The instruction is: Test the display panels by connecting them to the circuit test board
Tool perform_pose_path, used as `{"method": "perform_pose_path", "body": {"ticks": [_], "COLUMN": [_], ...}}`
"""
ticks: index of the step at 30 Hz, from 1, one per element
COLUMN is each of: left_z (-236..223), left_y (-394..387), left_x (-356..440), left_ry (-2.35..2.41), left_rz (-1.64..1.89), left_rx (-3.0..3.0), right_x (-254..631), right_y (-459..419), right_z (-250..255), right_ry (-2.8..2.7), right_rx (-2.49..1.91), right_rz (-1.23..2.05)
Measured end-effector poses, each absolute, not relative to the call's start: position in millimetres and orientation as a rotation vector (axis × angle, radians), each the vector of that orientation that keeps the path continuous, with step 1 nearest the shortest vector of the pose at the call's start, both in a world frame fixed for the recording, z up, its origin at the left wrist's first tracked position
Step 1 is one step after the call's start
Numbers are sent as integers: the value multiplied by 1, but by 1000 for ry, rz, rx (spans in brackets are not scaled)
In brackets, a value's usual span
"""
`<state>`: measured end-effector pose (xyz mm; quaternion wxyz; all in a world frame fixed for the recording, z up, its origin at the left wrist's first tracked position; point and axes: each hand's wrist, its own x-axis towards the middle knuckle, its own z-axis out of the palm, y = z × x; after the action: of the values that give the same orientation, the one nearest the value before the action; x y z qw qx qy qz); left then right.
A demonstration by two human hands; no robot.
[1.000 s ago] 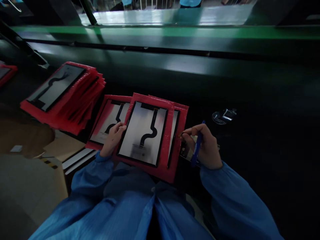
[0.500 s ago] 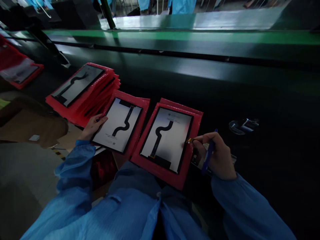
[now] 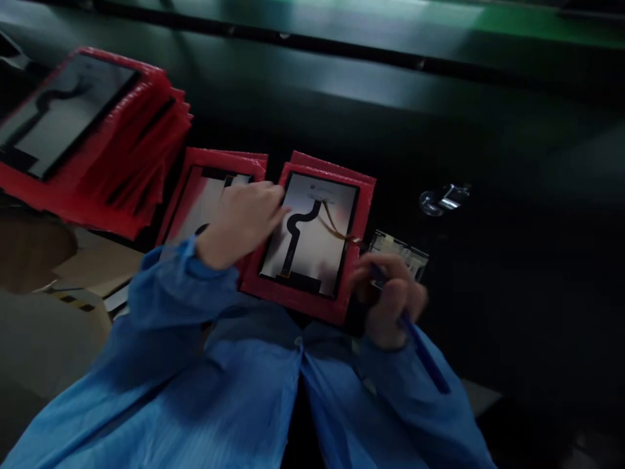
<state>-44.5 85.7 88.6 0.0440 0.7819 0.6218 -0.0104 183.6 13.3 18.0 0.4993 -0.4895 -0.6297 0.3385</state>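
Note:
My left hand (image 3: 241,221) passes above the left display panel (image 3: 213,190), its fingers bent down by the left edge of the right display panel (image 3: 322,251). Blur hides what those fingertips do. Each panel is pale, with a black border and a curved black flex cable (image 3: 293,238), and lies on a red bubble-wrap pouch (image 3: 288,296). In my closed right hand (image 3: 393,296) is a blue pen (image 3: 424,355), slanting down toward the sleeve. A thin amber forked strip (image 3: 336,232) reaches from near its fingertips over the right panel; what it is, I cannot tell.
A stack of red pouches (image 3: 131,150), topped by another panel (image 3: 68,104), stands at the left. Beside my right hand lies a small flat printed piece (image 3: 400,251). Farther back is a shiny clear object (image 3: 444,198). Cardboard (image 3: 97,260) shows at lower left.
My left hand has left the left panel's edge and swung right to the other panel. My right hand has turned, tilting the pen; the amber strip now extends over the panel. The view has dipped.

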Motion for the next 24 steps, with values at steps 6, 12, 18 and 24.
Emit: {"method": "perform_pose_path", "body": {"ticks": [6,12,18,24], "left_z": [23,4,13,14], "left_y": [152,167,166,164], "left_x": [-10,-29,-27,-27], "left_ry": [1462,1250,1260,1270], "left_rz": [-24,183,189,247], "left_rx": [2646,2579,2480,2488], "right_x": [136,126,123,120], "right_y": [11,26,21,20], "right_z": [0,-21,-24,-22], "right_ry": [-1582,-1548,-1701,-1780], "right_rx": [-1318,-1365,-1457,-1447], "right_rz": [1132,1132,985,918]}}
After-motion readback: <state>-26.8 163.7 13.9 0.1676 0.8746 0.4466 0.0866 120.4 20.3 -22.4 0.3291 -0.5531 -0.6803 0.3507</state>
